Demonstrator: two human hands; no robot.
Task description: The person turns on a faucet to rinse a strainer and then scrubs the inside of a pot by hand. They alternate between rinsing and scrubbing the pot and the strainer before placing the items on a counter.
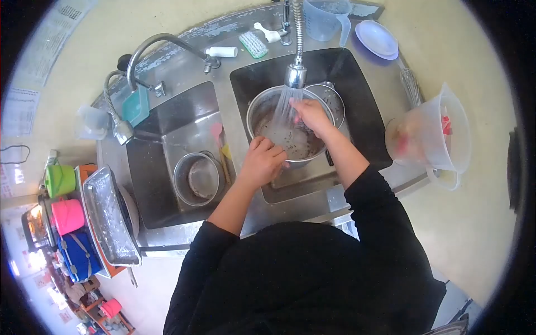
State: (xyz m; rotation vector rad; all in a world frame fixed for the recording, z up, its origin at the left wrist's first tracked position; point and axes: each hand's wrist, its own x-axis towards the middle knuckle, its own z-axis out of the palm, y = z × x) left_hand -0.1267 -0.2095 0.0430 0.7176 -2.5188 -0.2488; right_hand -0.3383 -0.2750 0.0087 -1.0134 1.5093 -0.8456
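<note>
A large metal pot [258,106] stands in the right sink basin, holding cloudy water with dark specks. The sprayer head [296,76] pours a stream of water into it. My left hand [262,161] is closed over the pot's near left rim. Above the pot's right side, my right hand [311,116] reaches into the falling water with its fingers curled together; what they hold, if anything, is hidden by water. Behind the pot's right side sits a smaller metal pan [334,100], also speckled with dark bits.
In the left basin are a metal pot [196,178] and a pink-headed spatula [217,133]. A second faucet [162,38] arches over it. A scrub brush [254,44], a measuring jug [328,19], lavender bowls [377,39], a whisk [410,86] and a large pitcher [430,131] line the counter.
</note>
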